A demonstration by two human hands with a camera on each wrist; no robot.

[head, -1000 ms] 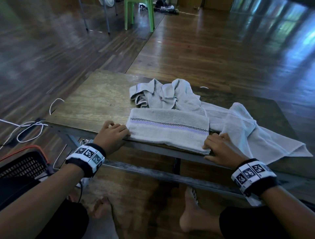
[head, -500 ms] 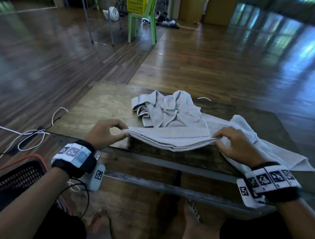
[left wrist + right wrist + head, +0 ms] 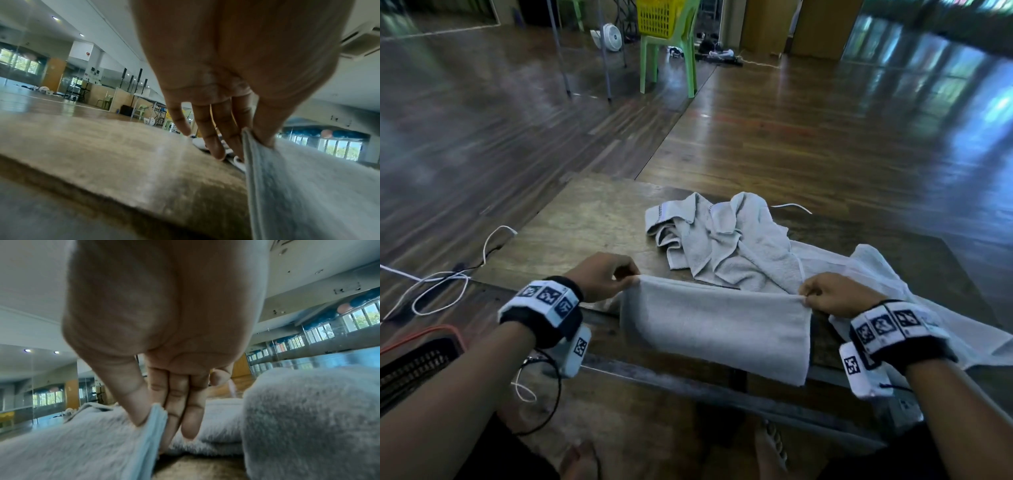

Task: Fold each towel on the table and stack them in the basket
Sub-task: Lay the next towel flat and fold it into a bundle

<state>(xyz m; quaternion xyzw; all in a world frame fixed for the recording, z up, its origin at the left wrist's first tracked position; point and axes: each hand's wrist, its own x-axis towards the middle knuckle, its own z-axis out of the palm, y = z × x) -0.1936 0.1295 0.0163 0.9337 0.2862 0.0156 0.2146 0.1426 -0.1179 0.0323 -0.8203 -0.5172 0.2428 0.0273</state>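
Note:
A folded grey towel (image 3: pixel 717 329) hangs in front of the low wooden table (image 3: pixel 585 226), held up by its top corners. My left hand (image 3: pixel 631 278) pinches the left corner, seen in the left wrist view as towel (image 3: pixel 292 186) caught between thumb and fingers (image 3: pixel 257 134). My right hand (image 3: pixel 806 297) pinches the right corner; in the right wrist view the towel edge (image 3: pixel 158 418) sits between thumb and fingers (image 3: pixel 156 417). A crumpled grey towel (image 3: pixel 722 240) lies on the table behind. A paler towel (image 3: pixel 887 277) spreads at the right. A dark basket (image 3: pixel 414 363) stands on the floor at lower left.
White cables (image 3: pixel 441 284) trail over the floor left of the table. A green chair (image 3: pixel 667 51) carrying a yellow basket (image 3: pixel 657 17) and a small fan (image 3: pixel 609 34) stand far back. My bare feet (image 3: pixel 770 445) are under the table's near edge.
Both hands took the folded towel by its side corners and lifted it off the table's near edge; it now hangs upright between them, and the view has tilted up.

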